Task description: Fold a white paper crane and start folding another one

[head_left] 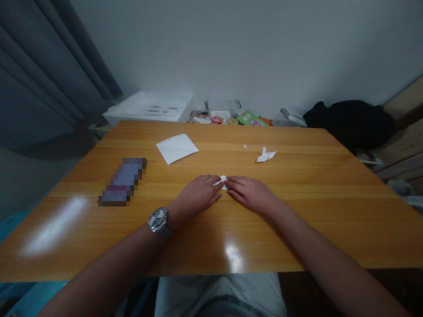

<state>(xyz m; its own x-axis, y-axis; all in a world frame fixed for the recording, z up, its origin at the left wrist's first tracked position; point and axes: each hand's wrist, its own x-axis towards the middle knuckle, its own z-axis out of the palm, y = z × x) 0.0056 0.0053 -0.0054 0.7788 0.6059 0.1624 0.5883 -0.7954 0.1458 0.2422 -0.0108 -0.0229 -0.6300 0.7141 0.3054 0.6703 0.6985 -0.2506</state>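
My left hand [198, 193], with a silver watch [158, 221] on its wrist, and my right hand [249, 191] meet at the middle of a wooden table [297, 229]. Between their fingertips lies a small white folded paper piece [222, 181], mostly covered. Both hands press down on it with fingers close together. A finished-looking folded white paper shape [266, 155] lies farther back to the right, with a tiny white scrap [245, 146] beside it.
A white notepad sheet [176, 148] lies at the back left of centre. A blurred rectangular object [123, 181] rests on the left. Behind the table stand a white box [150, 106], small colourful items [238, 119] and a black bag [350, 119].
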